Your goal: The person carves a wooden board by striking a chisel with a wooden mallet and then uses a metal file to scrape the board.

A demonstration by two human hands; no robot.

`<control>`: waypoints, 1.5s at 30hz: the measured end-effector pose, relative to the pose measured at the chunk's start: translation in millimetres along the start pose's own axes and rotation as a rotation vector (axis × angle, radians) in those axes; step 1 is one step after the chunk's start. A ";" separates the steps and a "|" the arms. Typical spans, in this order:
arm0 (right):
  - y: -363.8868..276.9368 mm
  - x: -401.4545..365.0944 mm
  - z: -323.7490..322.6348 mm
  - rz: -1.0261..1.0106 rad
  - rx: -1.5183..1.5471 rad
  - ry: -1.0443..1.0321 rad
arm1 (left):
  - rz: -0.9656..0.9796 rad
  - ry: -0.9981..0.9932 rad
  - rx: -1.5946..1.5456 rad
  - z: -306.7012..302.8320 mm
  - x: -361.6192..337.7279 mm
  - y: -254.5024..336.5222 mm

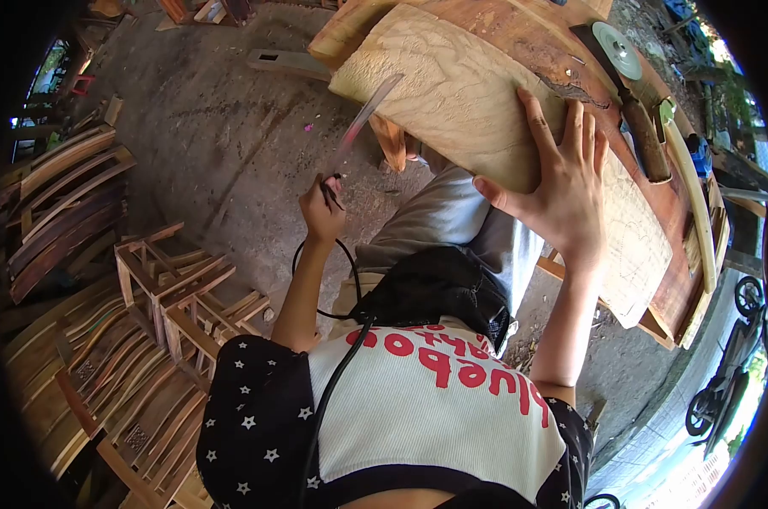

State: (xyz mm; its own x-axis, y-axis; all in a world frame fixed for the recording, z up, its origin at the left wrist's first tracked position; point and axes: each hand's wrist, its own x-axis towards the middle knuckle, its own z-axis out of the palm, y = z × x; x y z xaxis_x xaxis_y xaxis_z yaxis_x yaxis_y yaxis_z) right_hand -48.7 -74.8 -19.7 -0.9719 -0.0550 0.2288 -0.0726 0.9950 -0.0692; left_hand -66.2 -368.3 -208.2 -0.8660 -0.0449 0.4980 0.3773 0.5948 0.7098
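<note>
My left hand (323, 208) is closed around the dark lower end of a long, thin, blade-like tool (363, 119). The tool points up and to the right, and its tip overlaps the near left part of a pale wooden board (435, 93) in view. Blur hides some of its middle. My right hand (564, 182) lies palm down with spread fingers on the right part of that board, its thumb at the near edge. Beneath and beyond the board is a reddish-brown wooden slab (503, 42).
Right of my right hand lie a wooden-handled tool (647, 140), a round disc (616, 51) and another pale board (634, 237). Stacked curved wood pieces (70, 204) and wooden frames (176, 288) stand at the left. A motorbike (728, 373) is at the far right.
</note>
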 end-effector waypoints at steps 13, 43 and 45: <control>1.6 5.5 0.0 0.030 -0.018 -0.023 | 0.029 0.036 -0.023 19.4 4.9 2.0; 1.8 10.5 0.4 0.029 -0.025 -0.013 | -0.060 -0.022 -0.020 28.5 62.0 80.0; 3.0 8.8 -0.7 0.003 -0.008 -0.015 | 0.011 0.035 -0.055 27.0 49.0 61.7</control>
State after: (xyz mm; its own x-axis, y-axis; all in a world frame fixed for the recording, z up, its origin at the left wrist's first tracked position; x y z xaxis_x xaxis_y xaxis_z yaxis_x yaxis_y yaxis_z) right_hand -57.3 -72.2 -17.2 -0.9753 -0.0532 0.2144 -0.0680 0.9958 -0.0621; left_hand -94.2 -312.1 -153.5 -0.8503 -0.0669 0.5221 0.4050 0.5502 0.7302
